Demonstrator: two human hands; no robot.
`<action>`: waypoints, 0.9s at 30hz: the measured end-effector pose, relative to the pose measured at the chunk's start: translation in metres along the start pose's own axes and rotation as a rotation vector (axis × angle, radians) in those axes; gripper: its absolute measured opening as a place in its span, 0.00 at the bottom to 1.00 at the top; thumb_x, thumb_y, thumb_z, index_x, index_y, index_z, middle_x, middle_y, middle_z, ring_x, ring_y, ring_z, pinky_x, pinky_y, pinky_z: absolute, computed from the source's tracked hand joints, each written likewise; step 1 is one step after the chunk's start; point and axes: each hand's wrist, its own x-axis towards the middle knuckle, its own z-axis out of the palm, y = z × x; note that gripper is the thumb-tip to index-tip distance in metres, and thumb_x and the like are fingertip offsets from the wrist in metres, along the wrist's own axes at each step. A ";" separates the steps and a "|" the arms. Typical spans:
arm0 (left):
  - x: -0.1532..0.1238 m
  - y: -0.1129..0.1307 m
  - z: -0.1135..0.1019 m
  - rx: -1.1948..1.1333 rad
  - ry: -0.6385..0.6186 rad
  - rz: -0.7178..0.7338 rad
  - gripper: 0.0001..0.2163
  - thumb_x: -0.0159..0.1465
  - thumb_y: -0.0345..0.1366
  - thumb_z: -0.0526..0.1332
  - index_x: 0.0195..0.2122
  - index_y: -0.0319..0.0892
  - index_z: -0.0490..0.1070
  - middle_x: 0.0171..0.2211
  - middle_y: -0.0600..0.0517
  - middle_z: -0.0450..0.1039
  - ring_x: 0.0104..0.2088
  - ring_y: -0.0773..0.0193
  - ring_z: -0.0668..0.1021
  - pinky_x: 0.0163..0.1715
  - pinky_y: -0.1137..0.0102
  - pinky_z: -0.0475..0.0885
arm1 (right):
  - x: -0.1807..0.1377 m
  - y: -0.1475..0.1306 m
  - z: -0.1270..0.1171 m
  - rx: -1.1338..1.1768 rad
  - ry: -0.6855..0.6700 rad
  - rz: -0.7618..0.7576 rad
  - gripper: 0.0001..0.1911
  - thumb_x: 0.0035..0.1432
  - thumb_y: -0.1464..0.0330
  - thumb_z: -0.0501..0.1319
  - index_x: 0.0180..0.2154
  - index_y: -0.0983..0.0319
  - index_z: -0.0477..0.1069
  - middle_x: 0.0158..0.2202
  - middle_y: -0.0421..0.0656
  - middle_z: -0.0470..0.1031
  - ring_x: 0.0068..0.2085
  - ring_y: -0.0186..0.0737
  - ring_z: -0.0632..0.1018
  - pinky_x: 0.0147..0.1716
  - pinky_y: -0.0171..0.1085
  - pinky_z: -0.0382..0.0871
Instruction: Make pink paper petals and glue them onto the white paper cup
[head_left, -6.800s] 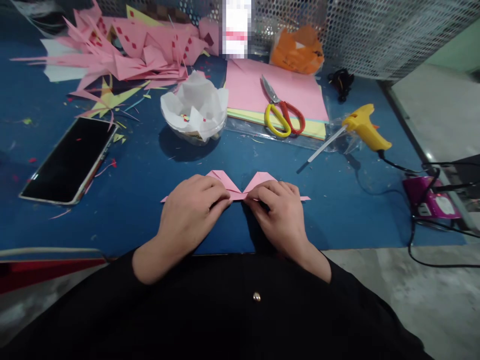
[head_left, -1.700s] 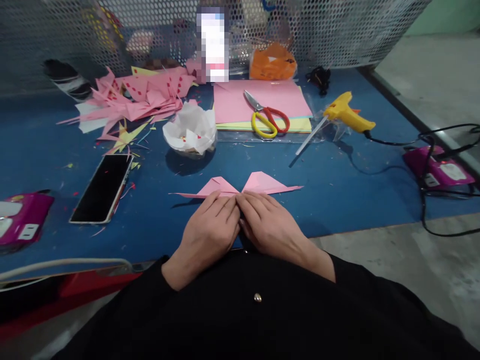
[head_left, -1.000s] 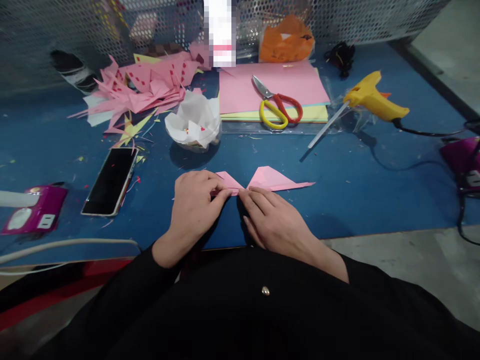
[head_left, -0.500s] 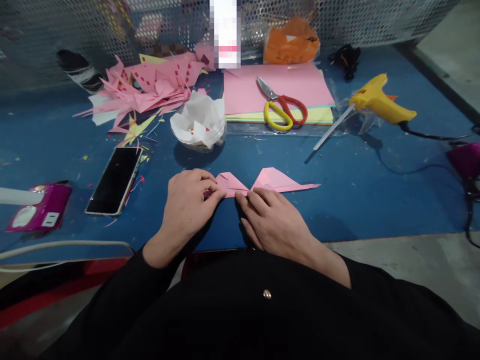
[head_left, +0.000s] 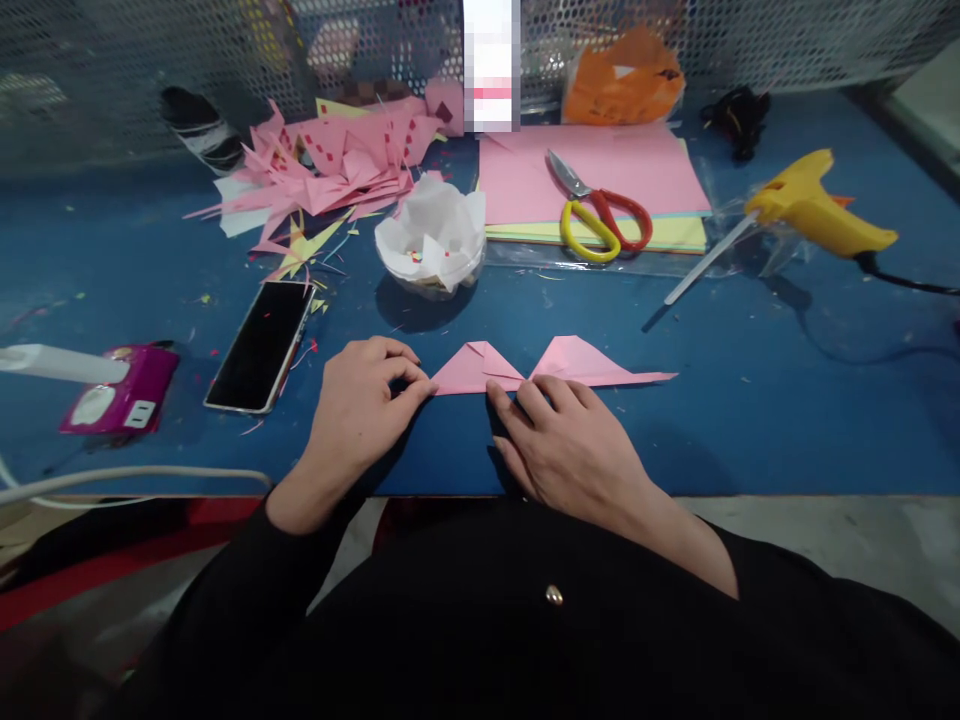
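A folded pink paper with two raised peaks and a long thin point on its right lies on the blue table in front of me. Thumb and index finger of my left hand pinch together at its left tip. My right hand holds the paper down with bent fingers, the index at the lower edge and others at the dip between the peaks. Its thumb sits lower, apart from the paper. Fingers cover part of the middle crease.
Behind are a paper-lined bowl, pink paper cuttings, scissors on stacked coloured sheets, and an orange bag. A yellow glue gun lies right. On the left are a phone and a purple power socket.
My left hand has slid leftward along the paper to its left tip, uncovering more of the left peak. My right hand stays in place on the paper. The view has shifted left.
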 end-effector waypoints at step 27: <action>-0.031 -0.016 -0.009 0.007 0.239 -0.025 0.11 0.69 0.39 0.58 0.41 0.41 0.79 0.44 0.47 0.81 0.47 0.54 0.80 0.53 0.58 0.72 | 0.014 -0.010 -0.011 -0.073 -0.134 -0.036 0.32 0.72 0.54 0.49 0.69 0.63 0.56 0.46 0.54 0.73 0.46 0.54 0.71 0.41 0.48 0.65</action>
